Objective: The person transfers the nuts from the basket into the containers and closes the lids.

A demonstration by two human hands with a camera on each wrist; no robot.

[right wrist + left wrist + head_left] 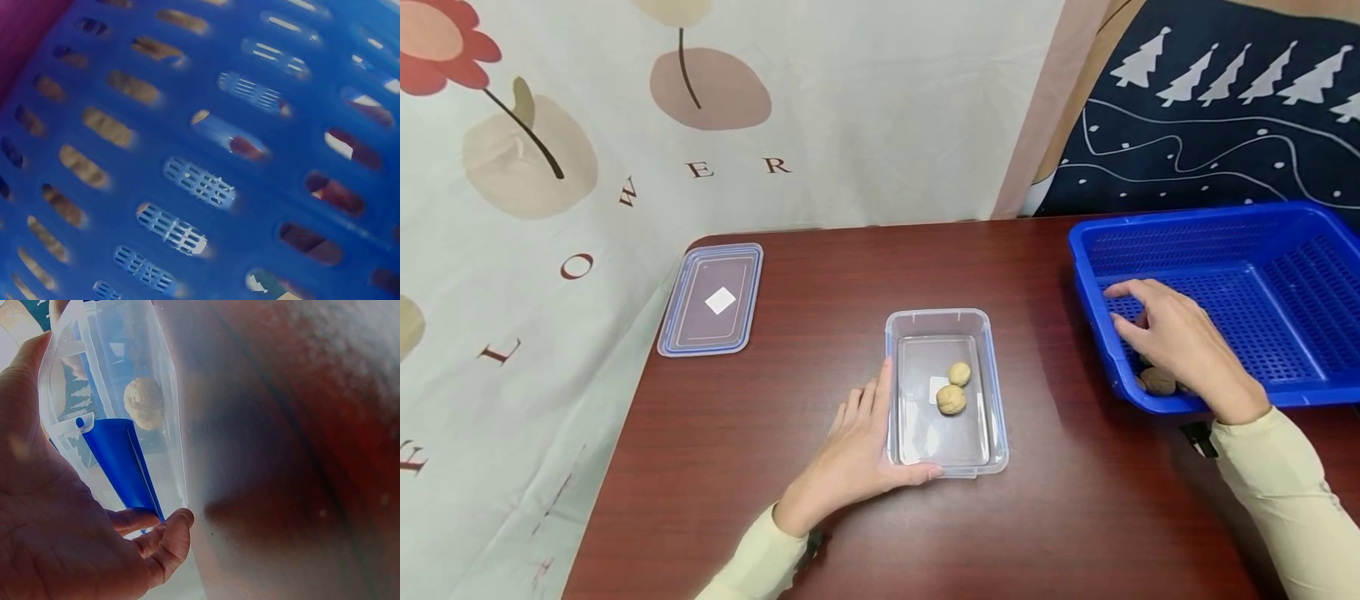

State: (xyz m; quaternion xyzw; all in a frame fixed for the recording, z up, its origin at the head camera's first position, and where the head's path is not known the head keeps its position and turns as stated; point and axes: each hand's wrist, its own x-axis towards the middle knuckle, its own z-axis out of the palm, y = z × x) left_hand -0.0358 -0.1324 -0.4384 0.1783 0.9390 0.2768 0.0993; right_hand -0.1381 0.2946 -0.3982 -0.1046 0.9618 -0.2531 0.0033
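Observation:
A clear plastic container (943,450) stands on the table with two walnuts (951,399) inside. Along its left wall lie the straight fingers of my left hand (850,454), the thumb touching the front rim. In the left wrist view, one walnut (144,403) shows through the container's side. My right hand (1183,337) is inside the near left part of a blue basket (1262,308), thumb and forefinger spread apart. Beneath it are walnuts (1157,382), partly hidden by the hand. The right wrist view shows the basket's slotted wall (206,150), with brown shapes behind several slots.
A clear lid (700,321) with a blue rim and a white label lies at the table's far left. Behind the table (820,283) hang a pale flower-print cloth (880,117) and a dark cloth with white trees (1210,142).

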